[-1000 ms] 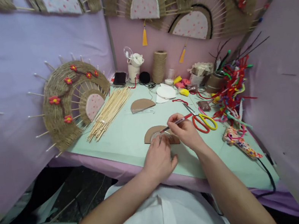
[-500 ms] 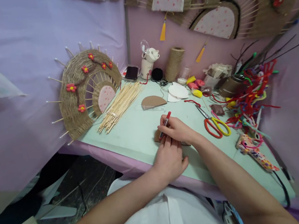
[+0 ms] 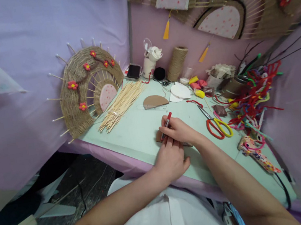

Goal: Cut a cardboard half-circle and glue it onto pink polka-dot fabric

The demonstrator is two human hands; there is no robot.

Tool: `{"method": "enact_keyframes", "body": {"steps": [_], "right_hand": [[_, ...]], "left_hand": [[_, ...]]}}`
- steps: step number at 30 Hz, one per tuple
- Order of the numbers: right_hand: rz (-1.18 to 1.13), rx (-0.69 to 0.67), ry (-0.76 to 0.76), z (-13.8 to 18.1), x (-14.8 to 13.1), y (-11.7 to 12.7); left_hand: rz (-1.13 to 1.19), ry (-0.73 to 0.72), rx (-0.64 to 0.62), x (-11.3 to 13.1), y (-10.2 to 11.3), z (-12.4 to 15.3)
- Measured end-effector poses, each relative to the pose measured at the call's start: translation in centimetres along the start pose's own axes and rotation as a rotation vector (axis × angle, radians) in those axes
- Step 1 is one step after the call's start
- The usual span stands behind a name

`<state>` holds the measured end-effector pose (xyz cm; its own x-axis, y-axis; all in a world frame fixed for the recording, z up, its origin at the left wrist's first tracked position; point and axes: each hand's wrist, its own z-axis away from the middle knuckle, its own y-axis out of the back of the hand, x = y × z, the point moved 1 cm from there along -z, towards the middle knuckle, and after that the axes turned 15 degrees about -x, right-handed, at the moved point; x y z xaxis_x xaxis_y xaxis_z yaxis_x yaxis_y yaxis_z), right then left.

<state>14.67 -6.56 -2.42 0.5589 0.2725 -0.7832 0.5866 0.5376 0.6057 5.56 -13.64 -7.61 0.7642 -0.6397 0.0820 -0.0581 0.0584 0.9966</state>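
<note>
My right hand (image 3: 180, 128) is closed around a red-capped pen (image 3: 169, 116), which slants down toward a small brown cardboard piece (image 3: 158, 136). Most of that cardboard is covered by both hands, and the pen's tip is hidden. Across its near side lies my left hand (image 3: 172, 159), flat, fingers stretched forward beneath the right hand and thumb out to the right. Beyond the hands rests a brown cardboard half-disc (image 3: 155, 101). Scissors (image 3: 217, 126) with one red and one yellow handle lie right of my right hand.
A bundle of thin sticks (image 3: 121, 106) lies at the left, beside a twine-woven fan (image 3: 76, 90) with red flowers. Along the back stand a twine spool (image 3: 178, 63) and white paper shapes (image 3: 179, 92). Pipe cleaners (image 3: 258, 93) and a patterned glue gun (image 3: 258, 153) occupy the right.
The camera view has shifted slightly, moving the background a little to the right. Both hands and the pen keep almost the same position.
</note>
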Motion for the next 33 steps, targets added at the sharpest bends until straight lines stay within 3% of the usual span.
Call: {"method": "enact_keyframes", "body": {"steps": [13, 33], "right_hand": [[-0.015, -0.018, -0.01, -0.1, 0.0, 0.0], [0.011, 0.159, 0.005, 0.1, 2.3, 1.1]], "left_hand": [[0.03, -0.011, -0.001, 0.0, 0.2, 0.1], [0.035, -0.014, 0.029, -0.1, 0.2, 0.0]]}}
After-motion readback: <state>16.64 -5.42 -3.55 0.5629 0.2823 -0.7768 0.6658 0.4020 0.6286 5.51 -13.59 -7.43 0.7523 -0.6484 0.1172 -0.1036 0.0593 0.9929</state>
